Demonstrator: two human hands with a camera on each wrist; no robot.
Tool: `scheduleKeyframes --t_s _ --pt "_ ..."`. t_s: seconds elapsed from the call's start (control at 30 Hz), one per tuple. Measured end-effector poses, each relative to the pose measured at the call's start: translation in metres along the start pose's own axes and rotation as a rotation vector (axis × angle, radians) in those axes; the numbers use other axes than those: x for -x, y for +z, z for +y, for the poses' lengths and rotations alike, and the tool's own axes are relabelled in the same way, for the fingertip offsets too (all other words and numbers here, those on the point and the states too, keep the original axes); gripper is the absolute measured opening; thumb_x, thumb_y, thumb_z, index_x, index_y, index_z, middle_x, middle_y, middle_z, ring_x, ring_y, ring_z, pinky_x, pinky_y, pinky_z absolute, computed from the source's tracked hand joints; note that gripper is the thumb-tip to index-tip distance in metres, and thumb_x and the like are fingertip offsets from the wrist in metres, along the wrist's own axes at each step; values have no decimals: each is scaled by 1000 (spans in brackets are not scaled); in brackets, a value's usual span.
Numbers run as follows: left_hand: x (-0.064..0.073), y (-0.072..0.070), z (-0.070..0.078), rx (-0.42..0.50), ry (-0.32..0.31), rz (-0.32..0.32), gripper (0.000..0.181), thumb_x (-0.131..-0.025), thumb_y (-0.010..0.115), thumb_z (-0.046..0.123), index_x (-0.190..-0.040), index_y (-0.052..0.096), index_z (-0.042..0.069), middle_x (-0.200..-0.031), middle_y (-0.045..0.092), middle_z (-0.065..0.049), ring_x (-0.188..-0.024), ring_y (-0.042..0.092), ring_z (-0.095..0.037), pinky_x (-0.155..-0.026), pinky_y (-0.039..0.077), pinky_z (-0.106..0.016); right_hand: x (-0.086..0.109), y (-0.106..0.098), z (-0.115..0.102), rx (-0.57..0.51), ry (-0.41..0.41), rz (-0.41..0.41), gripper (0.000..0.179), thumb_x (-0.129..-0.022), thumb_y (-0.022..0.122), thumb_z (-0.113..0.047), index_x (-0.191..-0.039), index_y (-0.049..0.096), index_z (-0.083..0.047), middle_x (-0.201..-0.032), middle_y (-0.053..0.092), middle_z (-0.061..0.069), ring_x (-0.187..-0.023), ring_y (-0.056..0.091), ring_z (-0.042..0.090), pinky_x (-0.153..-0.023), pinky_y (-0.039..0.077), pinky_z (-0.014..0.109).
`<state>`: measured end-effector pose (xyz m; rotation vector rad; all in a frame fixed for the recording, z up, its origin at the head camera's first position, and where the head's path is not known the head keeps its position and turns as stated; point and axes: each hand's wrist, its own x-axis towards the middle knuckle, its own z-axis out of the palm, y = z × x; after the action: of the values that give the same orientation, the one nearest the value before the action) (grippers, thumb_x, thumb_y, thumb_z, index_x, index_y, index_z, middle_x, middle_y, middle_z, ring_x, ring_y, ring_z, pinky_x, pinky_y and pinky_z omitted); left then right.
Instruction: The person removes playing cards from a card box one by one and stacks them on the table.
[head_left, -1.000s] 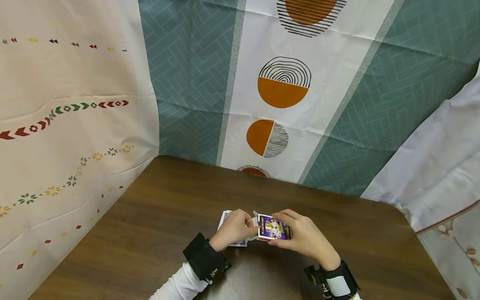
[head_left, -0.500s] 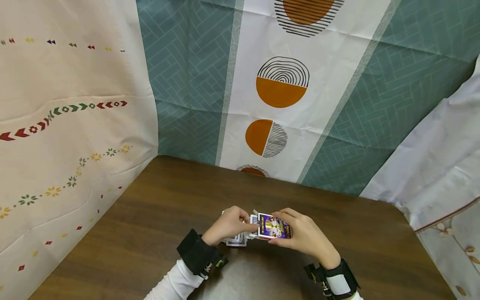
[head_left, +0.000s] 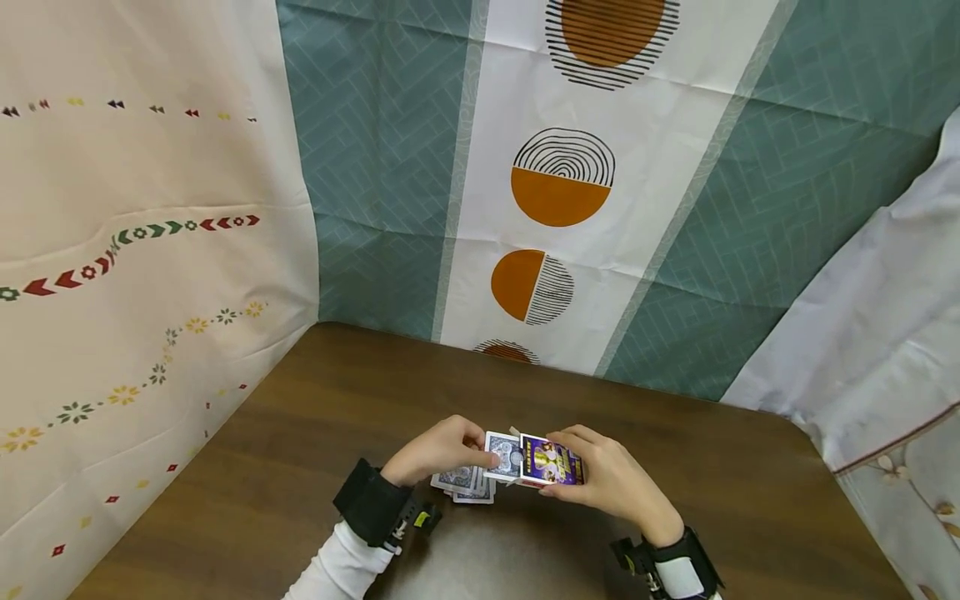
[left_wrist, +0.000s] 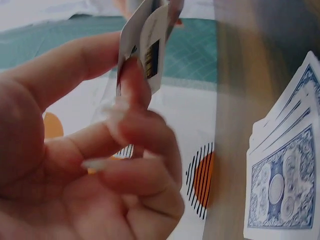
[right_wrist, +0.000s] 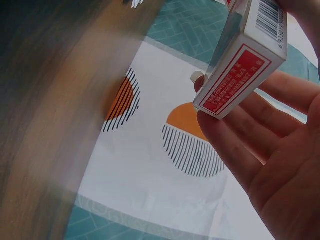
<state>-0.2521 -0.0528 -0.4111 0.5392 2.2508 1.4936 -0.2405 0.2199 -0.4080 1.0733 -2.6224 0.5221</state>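
Observation:
My right hand [head_left: 611, 479] holds a purple playing-card box [head_left: 552, 461] by its long edges, above the table. The box's flap end faces left. Out of that end sticks a blue-backed playing card [head_left: 503, 455], pinched at its left edge between the thumb and fingers of my left hand [head_left: 442, 448]. Its other end is hidden in the box. Below the left hand, a loose stack of playing cards [left_wrist: 282, 185] lies on the table, backs up and slightly fanned. The right wrist view shows the white and red end of the box [right_wrist: 240, 82] against the right fingers.
A brown wooden table [head_left: 360, 375] stretches under both hands. Patterned cloths hang around it: a teal and white curtain [head_left: 390, 167] at the back, a cream cloth [head_left: 150, 333] on the left and a white cloth [head_left: 862, 333] on the right.
My left hand has drawn left from the box mouth, bringing the blue-backed card out with it and uncovering more of the stack below. The right hand and box stay nearly in place.

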Motion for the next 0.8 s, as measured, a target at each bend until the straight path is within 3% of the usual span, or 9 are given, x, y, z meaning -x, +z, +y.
scheduleKeyframes --t_s 0.13,0.4,0.57,0.8 --pt "3 -8 -3 60 10 -42 16 -90 66 13 -88 68 -3 -71 55 1 -62 46 -15 -57 34 -26 2 1 1 -9 19 -16 60 -74 78 -54 -113 66 -10 -105 64 -2 -79 55 4 -65 48 18" --pt "8 -25 -4 143 -21 -56 21 -93 60 11 -104 62 -7 -84 69 -8 -68 65 -19 -67 52 -31 2 0 2 15 41 -23 63 -72 78 -55 -115 66 -11 -106 64 -3 -80 55 4 -66 49 18" --pt "10 -32 -4 152 -15 -39 22 -95 56 10 -110 57 -7 -87 70 -14 -71 68 -23 -70 51 -33 0 0 1 13 48 -18 64 -70 79 -56 -116 66 -12 -107 64 -4 -82 55 4 -68 50 19" --pt "12 -40 -10 183 -7 -34 27 -96 51 6 -119 49 -8 -84 69 -12 -75 67 -21 -67 45 -27 2 1 -1 6 78 -40 63 -68 84 -48 -117 66 -12 -110 65 -2 -83 56 4 -68 49 20"
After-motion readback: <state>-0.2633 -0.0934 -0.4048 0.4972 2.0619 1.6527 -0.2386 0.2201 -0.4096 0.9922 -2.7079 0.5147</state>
